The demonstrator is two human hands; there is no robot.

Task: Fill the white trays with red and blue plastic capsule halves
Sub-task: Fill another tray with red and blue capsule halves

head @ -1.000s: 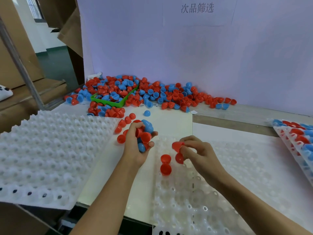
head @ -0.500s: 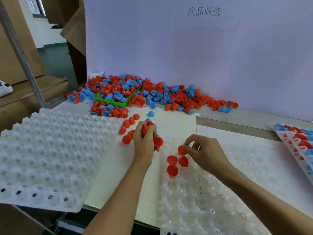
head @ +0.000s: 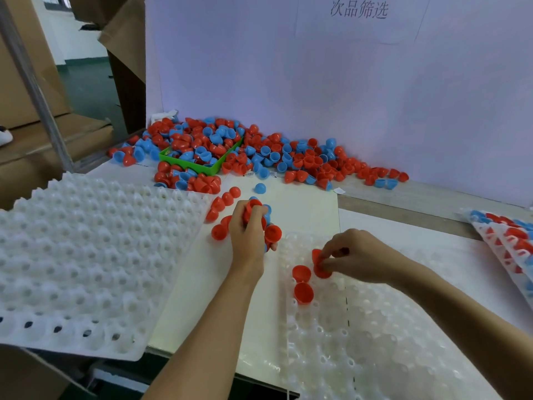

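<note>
My left hand point(head: 248, 232) grips a handful of red and blue capsule halves point(head: 272, 232) above the near left corner of the white tray point(head: 375, 342) in front of me. My right hand point(head: 357, 256) pinches a red half point(head: 318, 265) down onto that tray. Two more red halves point(head: 302, 282) sit in tray pockets just left of it. A big pile of red and blue halves point(head: 274, 157) lies against the back wall.
A second white dimpled tray point(head: 80, 255) lies to the left. A green bin point(head: 202, 166) sits in the pile. A filled tray point(head: 510, 241) leans at the right edge. Loose red halves point(head: 222, 203) and a blue one point(head: 260, 188) lie on the white board.
My right hand has lowered its red half onto the tray beside the two placed ones. My left hand has turned palm-down, closing over its handful.
</note>
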